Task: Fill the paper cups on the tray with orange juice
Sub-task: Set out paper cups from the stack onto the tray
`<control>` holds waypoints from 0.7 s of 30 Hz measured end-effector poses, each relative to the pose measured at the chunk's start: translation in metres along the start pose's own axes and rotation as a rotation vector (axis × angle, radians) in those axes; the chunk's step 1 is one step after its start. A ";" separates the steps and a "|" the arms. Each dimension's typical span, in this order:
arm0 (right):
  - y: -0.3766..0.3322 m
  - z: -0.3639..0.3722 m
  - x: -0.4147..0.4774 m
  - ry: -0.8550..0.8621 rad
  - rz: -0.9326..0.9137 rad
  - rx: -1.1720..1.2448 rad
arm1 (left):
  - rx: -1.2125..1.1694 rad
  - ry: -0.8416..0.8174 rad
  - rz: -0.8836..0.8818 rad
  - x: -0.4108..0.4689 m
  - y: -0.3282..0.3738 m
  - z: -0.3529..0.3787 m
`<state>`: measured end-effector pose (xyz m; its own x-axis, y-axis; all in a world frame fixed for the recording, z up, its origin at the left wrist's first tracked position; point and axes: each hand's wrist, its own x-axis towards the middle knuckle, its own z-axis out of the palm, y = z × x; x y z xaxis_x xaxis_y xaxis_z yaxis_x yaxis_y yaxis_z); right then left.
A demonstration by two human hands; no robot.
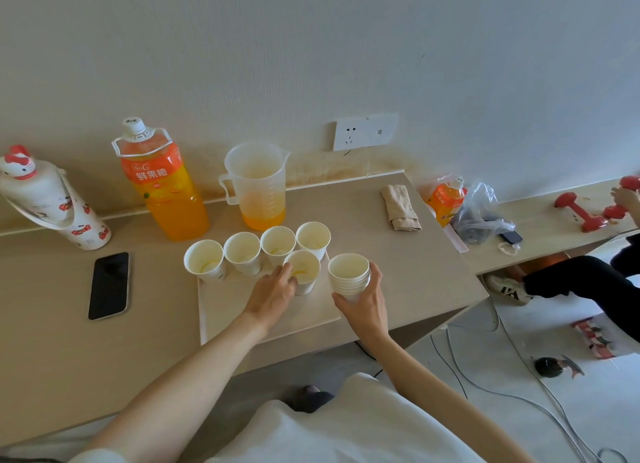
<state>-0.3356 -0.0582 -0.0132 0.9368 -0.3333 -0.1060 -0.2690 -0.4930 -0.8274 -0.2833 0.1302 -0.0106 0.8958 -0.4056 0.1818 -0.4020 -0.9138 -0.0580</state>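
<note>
Setting out cups seems to be the job in hand; no pouring is happening yet. The left hand [273,293] is curling its fingers round a single cup [304,270] standing on the tray [242,324], just nearer than a row of four cups [242,253], probably to line it up. The right hand [363,303] is gripping a stack of cups [349,275] at the tray's right edge, handy for the next one. The jug [258,185], holding a little juice, and the bottle [162,185] are standing untouched at the far side of the bench [398,255].
</note>
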 end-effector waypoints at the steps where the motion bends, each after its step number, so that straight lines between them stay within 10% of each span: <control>1: 0.000 0.000 0.000 0.001 0.000 -0.002 | 0.000 -0.017 0.014 -0.003 0.001 0.001; 13: -0.007 -0.002 -0.002 -0.010 -0.011 -0.080 | -0.318 0.368 0.244 0.014 0.017 -0.008; 21: -0.018 -0.003 -0.003 0.019 -0.025 -0.135 | -0.487 0.274 0.235 0.025 0.048 -0.021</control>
<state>-0.3342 -0.0509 0.0031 0.9394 -0.3345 -0.0746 -0.2746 -0.6043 -0.7479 -0.2843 0.0766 0.0116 0.7171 -0.5159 0.4686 -0.6817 -0.6593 0.3173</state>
